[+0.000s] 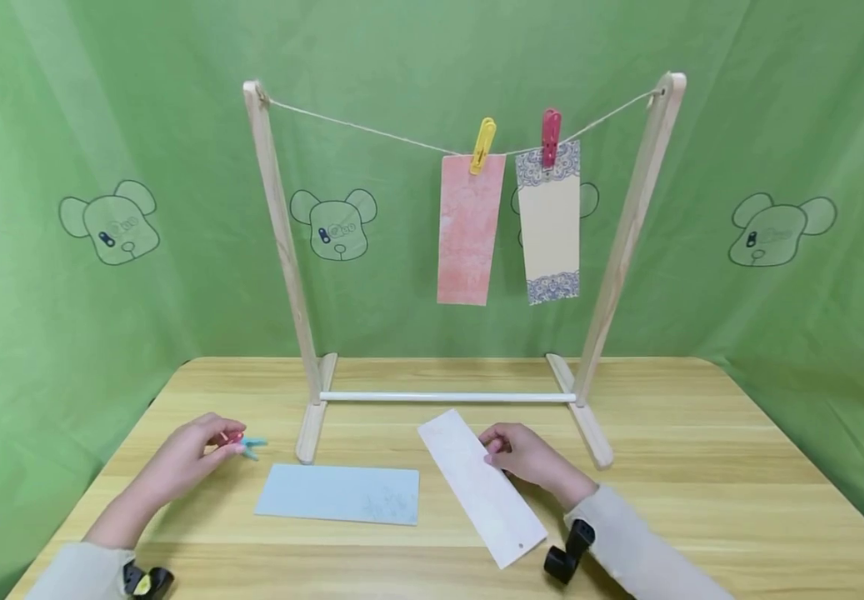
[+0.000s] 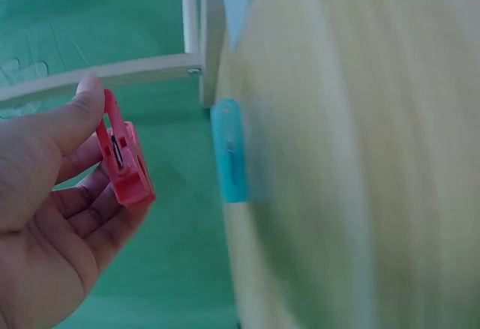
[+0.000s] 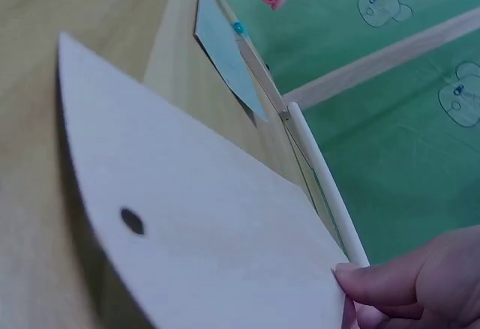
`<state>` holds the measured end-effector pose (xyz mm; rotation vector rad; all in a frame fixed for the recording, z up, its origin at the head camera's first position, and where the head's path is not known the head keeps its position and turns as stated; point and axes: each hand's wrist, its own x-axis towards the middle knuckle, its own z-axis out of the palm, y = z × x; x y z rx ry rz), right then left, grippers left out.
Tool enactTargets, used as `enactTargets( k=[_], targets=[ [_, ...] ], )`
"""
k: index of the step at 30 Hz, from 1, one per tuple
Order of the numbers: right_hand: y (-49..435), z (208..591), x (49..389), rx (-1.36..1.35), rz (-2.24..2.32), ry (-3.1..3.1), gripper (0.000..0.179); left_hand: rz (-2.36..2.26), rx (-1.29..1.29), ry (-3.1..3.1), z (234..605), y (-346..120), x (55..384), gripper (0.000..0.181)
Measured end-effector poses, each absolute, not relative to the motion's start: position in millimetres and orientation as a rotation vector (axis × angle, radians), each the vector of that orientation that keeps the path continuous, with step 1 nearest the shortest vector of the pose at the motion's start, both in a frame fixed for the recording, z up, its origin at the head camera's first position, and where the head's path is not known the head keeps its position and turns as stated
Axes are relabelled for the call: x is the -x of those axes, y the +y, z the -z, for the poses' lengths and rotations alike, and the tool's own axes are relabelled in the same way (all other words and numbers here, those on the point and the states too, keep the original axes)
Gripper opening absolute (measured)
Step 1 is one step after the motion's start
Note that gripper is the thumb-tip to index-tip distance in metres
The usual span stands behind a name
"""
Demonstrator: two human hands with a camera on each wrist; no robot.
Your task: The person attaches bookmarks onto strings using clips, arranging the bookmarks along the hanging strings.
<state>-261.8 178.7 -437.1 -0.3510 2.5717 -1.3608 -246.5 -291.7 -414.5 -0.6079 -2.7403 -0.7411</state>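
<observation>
My left hand (image 1: 195,454) pinches a red clothespin (image 2: 124,153) between thumb and fingers, above the left side of the table. A blue clothespin (image 2: 229,149) lies on the wood just beyond it. With thumb and fingers my right hand (image 1: 525,457) pinches the long edge of a pale pinkish-white card (image 1: 480,492), which has a small punched hole (image 3: 133,221) near one end. The card is tilted, its holed end toward me. Between the hands a light blue card (image 1: 337,494) with a faint floral print lies flat on the table.
A wooden stand (image 1: 277,233) with a white crossbar (image 1: 446,397) holds a sagging string (image 1: 360,126). A yellow clothespin (image 1: 482,146) clips a pink card (image 1: 469,233) there; a dark pink clothespin (image 1: 550,137) clips a cream card (image 1: 549,225) with blue patterned ends. Green cloth surrounds the table.
</observation>
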Motion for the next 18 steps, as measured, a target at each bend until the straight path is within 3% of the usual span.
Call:
enactTargets(
  k=[18],
  targets=[
    [165, 406, 296, 0.277, 1.562, 2.498, 0.025, 1.210, 0.659, -2.690, 365, -230, 259, 0.025]
  ],
)
